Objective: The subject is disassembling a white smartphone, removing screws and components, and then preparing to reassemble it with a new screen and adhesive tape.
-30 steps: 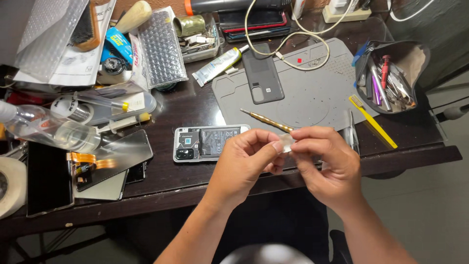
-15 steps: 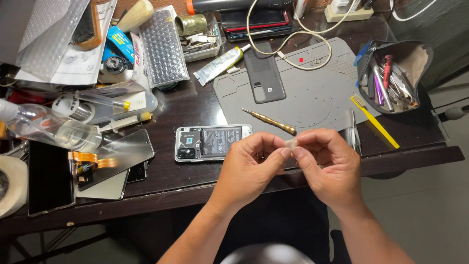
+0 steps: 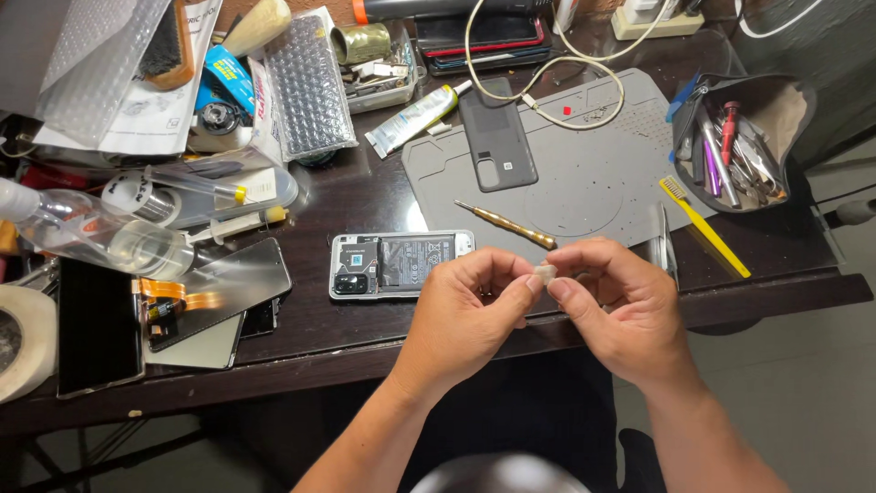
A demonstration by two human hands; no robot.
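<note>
My left hand [image 3: 470, 315] and my right hand [image 3: 620, 306] meet over the front edge of the dark desk, fingertips pinched together on a small whitish piece [image 3: 545, 273]. What the piece is I cannot tell. Just beyond the hands lies an opened phone [image 3: 400, 263] with its back removed, showing the battery and board. A brass-handled tool [image 3: 506, 225] rests on the grey work mat [image 3: 584, 164] behind the hands. The phone's dark back cover [image 3: 495, 133] lies on the mat's far left part.
A black pouch of tools [image 3: 744, 146] stands at the right, a yellow brush [image 3: 704, 226] beside it. Left are a clear bottle [image 3: 87, 233], a syringe [image 3: 233, 225], phone screens [image 3: 214, 292], a tape roll [image 3: 23, 342], bubble wrap [image 3: 310, 87] and a glue tube [image 3: 415, 119].
Both hands have stayed pinched on the small piece, shifting slightly toward me and down; the fingers have turned a little around it.
</note>
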